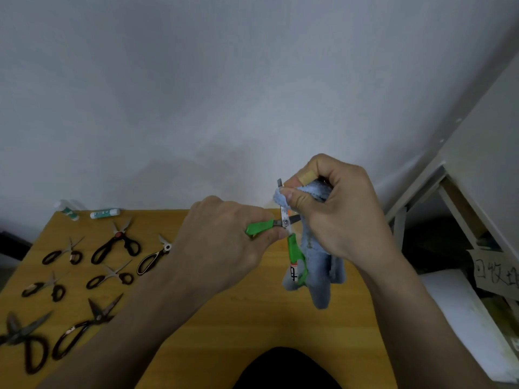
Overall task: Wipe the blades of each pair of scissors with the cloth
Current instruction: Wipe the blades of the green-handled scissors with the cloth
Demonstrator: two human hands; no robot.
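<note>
Above the far edge of the wooden tabletop (196,318), towards its right corner, the green-handled scissors (285,223) are held open in the air. The left hand (224,242) grips one green handle, fingers curled round it, so that this handle runs roughly level and off to the left. The other handle hangs down towards the person, with a white label on it. From the pivot one blade stands almost upright, pointing away; the second, darker blade juts to the right and is largely hidden behind the right hand (334,209).

The right hand pinches the blue cloth (317,265) round the upper part of the upright blade, thumb and forefinger closed on the fabric, with only the blade's squared tip showing above them. The rest of the cloth hangs loose below the hand, clear of the tabletop. So the blade's long axis runs straight through the pinch, and the wiping stroke would likely go along it, up off the tip or down to the pivot.

On the left half of the tabletop lie seven dark-handled scissors (115,245), all well apart from both hands. Two small white-and-green tubes (105,213) lie at the far left edge. No container shows on the tabletop.
</note>
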